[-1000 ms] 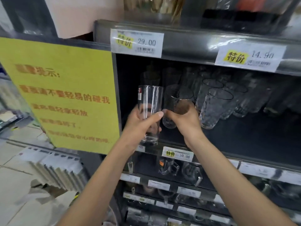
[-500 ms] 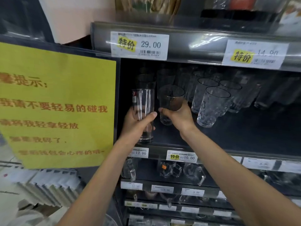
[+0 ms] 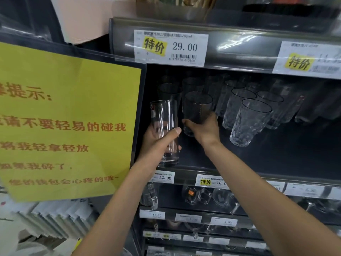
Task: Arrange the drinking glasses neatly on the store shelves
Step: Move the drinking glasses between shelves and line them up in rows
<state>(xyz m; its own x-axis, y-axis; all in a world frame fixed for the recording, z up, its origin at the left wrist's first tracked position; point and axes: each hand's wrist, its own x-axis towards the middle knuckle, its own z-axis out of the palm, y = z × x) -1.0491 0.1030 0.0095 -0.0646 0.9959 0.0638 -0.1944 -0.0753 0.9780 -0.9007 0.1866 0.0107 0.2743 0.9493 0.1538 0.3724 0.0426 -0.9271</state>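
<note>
While the left hand grips a tall glass upright at the shelf edge; the right hand clasps a tumbler.

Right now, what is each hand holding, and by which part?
The left hand grips a tall clear glass around its lower half; the right hand grips a darker glass around its lower part.

You hold two glasses: one tall clear glass in your left hand, one dark tumbler in your right hand. Beside them stand at least four textured glasses (those behind blur together), under two price tags, next to one yellow notice.
</note>
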